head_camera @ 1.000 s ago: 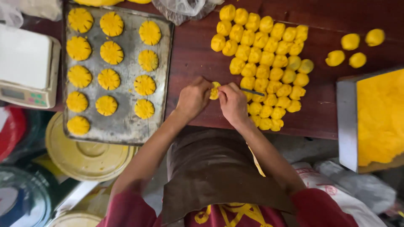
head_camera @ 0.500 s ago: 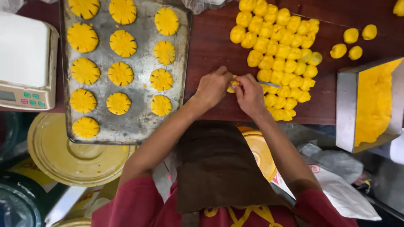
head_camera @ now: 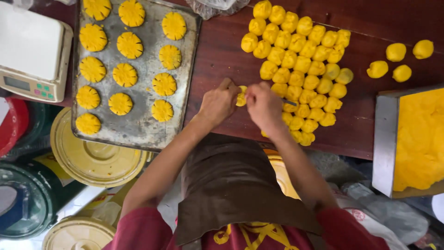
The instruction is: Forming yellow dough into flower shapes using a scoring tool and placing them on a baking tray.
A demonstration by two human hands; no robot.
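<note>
Left hand (head_camera: 218, 103) and right hand (head_camera: 263, 106) met over the table (head_camera: 217, 51), both pinching one dough ball (head_camera: 241, 96) between them. Dough pile (head_camera: 300, 69) lay just right; tray (head_camera: 138, 125) left.

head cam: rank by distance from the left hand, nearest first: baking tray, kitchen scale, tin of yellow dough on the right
From the left hand:
1. Baking tray, just to its left.
2. Kitchen scale, far left, beyond the tray.
3. Tin of yellow dough, far right edge; close to the scale's distance, slightly farther.
</note>
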